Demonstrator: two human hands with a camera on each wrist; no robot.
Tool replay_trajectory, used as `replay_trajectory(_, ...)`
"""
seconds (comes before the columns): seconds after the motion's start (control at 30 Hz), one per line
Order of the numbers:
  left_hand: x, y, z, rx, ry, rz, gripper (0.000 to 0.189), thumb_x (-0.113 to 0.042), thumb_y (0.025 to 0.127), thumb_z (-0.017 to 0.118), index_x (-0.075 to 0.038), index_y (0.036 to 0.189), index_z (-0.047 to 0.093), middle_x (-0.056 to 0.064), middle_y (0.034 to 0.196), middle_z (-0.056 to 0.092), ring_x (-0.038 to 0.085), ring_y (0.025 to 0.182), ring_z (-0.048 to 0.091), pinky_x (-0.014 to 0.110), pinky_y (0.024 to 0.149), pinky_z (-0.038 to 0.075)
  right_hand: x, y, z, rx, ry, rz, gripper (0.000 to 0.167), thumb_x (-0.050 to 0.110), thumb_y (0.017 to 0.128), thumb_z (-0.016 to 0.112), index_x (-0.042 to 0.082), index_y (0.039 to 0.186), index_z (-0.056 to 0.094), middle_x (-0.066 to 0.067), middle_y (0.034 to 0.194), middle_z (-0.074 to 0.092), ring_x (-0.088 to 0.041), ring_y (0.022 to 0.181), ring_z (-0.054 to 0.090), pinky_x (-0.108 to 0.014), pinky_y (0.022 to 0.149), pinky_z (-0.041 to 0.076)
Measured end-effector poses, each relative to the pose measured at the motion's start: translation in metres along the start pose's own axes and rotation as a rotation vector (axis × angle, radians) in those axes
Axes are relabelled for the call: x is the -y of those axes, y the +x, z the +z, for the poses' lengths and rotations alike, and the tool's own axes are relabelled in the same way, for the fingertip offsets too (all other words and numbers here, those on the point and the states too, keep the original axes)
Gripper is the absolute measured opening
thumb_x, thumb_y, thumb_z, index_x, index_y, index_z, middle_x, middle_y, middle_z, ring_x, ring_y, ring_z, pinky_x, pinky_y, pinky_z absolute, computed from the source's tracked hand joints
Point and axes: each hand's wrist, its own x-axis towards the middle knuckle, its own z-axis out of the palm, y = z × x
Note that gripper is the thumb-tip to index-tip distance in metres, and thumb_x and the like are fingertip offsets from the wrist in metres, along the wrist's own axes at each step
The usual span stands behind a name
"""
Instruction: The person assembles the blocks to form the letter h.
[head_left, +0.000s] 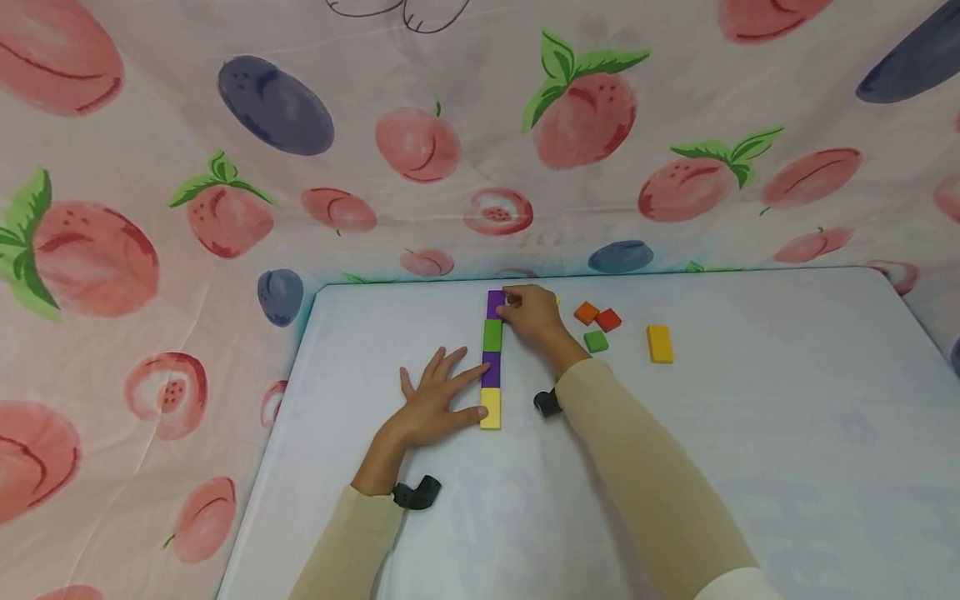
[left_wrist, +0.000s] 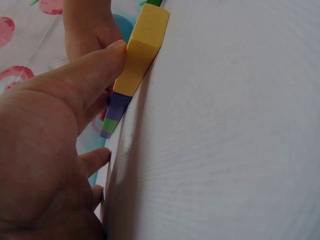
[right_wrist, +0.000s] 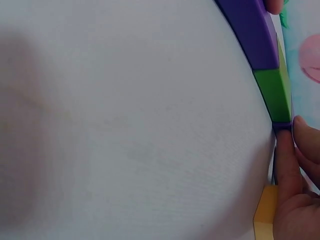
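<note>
A straight row of blocks runs away from me in the head view: a yellow block (head_left: 491, 410) nearest, then a purple block (head_left: 491, 375), a green block (head_left: 492, 336) and another purple block (head_left: 493, 305) at the far end. My right hand (head_left: 534, 315) pinches the far purple block with thumb and finger from its right side. To the left of the row my left hand (head_left: 430, 414) lies with spread fingers. Its index fingertip touches the nearer purple block, and its thumb (left_wrist: 102, 62) presses on the yellow block (left_wrist: 142, 50).
Right of my right hand lie small orange (head_left: 587, 312), red (head_left: 608, 320) and green (head_left: 596, 341) pieces. A yellow-orange block (head_left: 660, 344) stands farther right. A sliver of yellow shows behind the right hand. A fruit-print cloth (head_left: 450, 208) hangs behind the white table (head_left: 750, 458).
</note>
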Motion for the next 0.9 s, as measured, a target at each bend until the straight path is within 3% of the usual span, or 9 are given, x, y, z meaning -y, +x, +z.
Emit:
replay_trajectory(0.2, -0.0004, 0.0001, 0.0002, -0.004, 0.000, -0.005, 0.070, -0.060, 0.093, 0.064, -0.045, 0.156, 0.038, -0.003, 0.173, 0.014, 0.030, 0.161, -0.006, 0.079, 0.109, -0.019, -0.0001, -0.0017, -0.0041, 0.028, 0.027, 0.000, 0.051, 0.026, 0.098, 0.070, 0.014, 0.147, 0.057, -0.011, 0.128, 0.067, -0.025, 0.114, 0.066, -0.040, 0.101, 0.054)
replay_trajectory(0.9, 0.0010, 0.0004, 0.0008, -0.001, -0.011, -0.002, 0.070, -0.061, 0.093, 0.064, -0.045, 0.156, 0.038, -0.003, 0.173, 0.013, 0.030, 0.161, -0.006, 0.079, 0.109, -0.020, -0.0006, -0.0004, -0.0035, 0.014, 0.031, 0.003, 0.051, 0.028, 0.096, 0.073, 0.015, 0.144, 0.060, -0.010, 0.125, 0.069, -0.025, 0.114, 0.067, -0.041, 0.101, 0.054)
